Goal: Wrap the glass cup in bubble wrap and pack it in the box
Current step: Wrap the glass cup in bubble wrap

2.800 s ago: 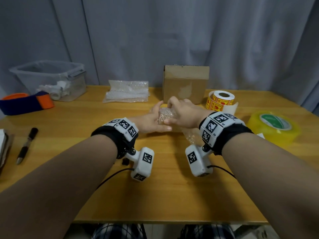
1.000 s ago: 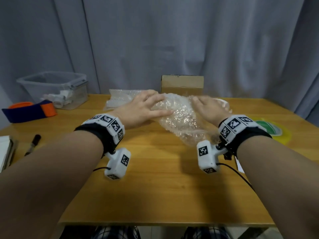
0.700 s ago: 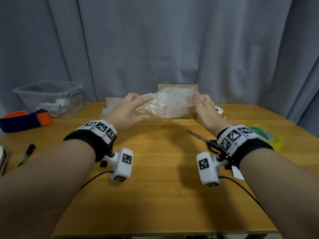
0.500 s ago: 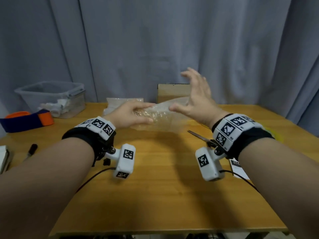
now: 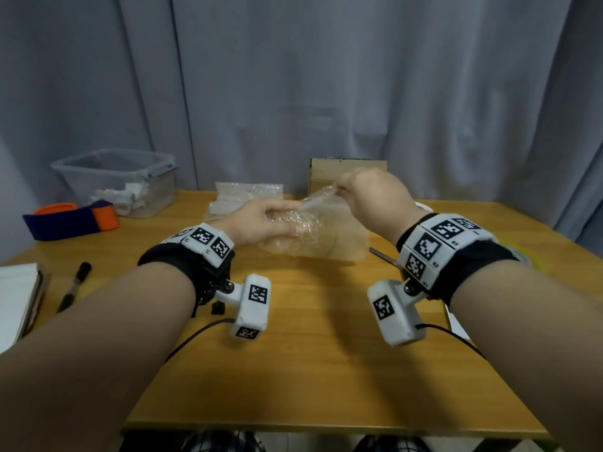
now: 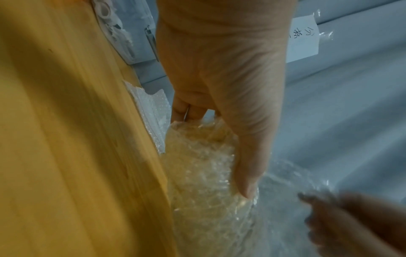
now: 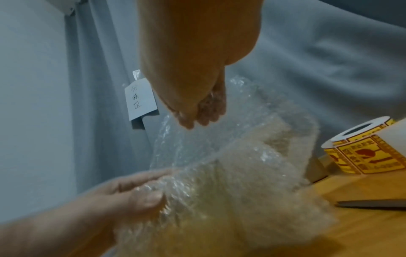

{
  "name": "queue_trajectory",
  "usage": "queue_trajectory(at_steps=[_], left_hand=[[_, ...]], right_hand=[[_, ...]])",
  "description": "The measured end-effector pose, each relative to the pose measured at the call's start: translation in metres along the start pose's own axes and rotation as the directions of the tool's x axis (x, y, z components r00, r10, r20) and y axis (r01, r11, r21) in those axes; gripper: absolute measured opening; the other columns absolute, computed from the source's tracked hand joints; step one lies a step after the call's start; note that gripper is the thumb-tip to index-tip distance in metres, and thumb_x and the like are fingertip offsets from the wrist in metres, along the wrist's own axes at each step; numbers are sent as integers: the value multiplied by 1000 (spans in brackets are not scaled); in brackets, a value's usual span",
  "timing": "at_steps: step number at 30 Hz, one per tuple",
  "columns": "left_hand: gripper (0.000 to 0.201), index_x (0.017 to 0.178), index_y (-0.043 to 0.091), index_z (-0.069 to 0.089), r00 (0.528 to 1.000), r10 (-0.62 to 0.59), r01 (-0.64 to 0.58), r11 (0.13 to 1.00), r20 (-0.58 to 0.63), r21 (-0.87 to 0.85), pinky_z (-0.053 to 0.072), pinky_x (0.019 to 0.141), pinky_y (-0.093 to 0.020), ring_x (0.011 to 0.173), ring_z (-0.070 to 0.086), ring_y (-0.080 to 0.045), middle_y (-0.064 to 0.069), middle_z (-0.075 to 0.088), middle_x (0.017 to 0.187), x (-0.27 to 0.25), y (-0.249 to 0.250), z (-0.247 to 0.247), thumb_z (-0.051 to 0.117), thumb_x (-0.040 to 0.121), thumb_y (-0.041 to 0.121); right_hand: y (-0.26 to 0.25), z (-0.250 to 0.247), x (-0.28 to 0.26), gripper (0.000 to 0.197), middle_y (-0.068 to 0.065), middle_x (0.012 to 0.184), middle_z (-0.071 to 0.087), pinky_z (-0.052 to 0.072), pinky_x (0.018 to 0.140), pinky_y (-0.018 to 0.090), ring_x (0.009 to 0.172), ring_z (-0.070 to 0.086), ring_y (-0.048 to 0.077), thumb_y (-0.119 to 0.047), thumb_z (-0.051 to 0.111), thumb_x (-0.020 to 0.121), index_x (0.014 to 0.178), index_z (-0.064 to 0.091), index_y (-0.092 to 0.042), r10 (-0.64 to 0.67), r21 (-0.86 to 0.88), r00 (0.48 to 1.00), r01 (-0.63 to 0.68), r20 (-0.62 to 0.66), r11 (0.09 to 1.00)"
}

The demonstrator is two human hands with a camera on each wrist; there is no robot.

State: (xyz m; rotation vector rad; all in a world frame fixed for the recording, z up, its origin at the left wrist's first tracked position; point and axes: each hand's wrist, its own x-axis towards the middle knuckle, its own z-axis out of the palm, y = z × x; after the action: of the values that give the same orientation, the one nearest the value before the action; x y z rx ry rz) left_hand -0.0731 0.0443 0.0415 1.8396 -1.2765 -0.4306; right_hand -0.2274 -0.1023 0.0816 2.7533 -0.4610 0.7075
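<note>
Clear bubble wrap [image 5: 313,230], one sheet, held above the wooden table [image 5: 310,370] between both hands, its lower edge hanging near the tabletop. Glass cup: not discernible inside the wrap in any view.

Left hand [image 5: 261,221]: fingers and thumb curled round a bunched part of the wrap; in the left wrist view the thumb [image 6: 248,173] lies pressed along the bundle.

Right hand [image 5: 372,197]: raised higher, fingertips pinching the top edge of the sheet and drawing it upward.

Cardboard box [image 5: 347,172]: at the far edge of the table, directly behind the hands, partly hidden by the right hand.

Other items: folded spare bubble wrap [image 5: 244,197] behind the left hand; clear plastic bin [image 5: 120,177] at far left holding white items; blue and orange band [image 5: 71,220] in front of the bin; black pen [image 5: 73,287] near the left edge; roll of yellow labels [image 7: 369,147] close beside the wrap on the right.
</note>
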Motion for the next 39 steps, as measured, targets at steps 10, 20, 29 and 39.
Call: queue_trajectory(at_steps=[10, 20, 29, 39], left_hand=[[43, 121, 30, 62, 995, -93, 97, 973, 28, -210, 47, 94, -23, 99, 63, -2, 9, 69, 107, 4, 10, 25, 72, 80, 31], [24, 111, 10, 65, 965, -253, 261, 882, 74, -392, 43, 41, -11, 49, 63, 0, 8, 69, 60, -1, -3, 61, 62, 89, 20], [32, 114, 10, 65, 959, -279, 280, 904, 51, -323, 53, 73, -28, 81, 68, -16, -3, 71, 92, 3, -26, 58, 56, 92, 30], [35, 128, 12, 49, 993, 16, 1, 990, -116, 142, 30, 107, -27, 123, 43, -16, -5, 40, 136, 14, -25, 59, 52, 94, 22]], right_hand=[[-8, 2, -22, 17, 6, 95, 63, 42, 72, 30, 85, 58, 23, -15, 45, 96, 96, 60, -7, -118, 295, 993, 112, 2, 949], [-8, 37, -48, 11, 8, 81, 62, 53, 49, 23, 57, 62, 17, -17, 58, 92, 90, 59, -6, 0, 556, 974, -130, 227, 821], [-18, 56, -40, 21, 5, 83, 58, 42, 62, 24, 66, 48, 12, -9, 62, 86, 106, 55, -13, -25, 602, 958, -159, 286, 782], [-16, 62, -28, 36, -8, 71, 47, 39, 60, 8, 64, 44, 4, -12, 69, 84, 119, 59, -10, 46, 621, 958, -219, 283, 753]])
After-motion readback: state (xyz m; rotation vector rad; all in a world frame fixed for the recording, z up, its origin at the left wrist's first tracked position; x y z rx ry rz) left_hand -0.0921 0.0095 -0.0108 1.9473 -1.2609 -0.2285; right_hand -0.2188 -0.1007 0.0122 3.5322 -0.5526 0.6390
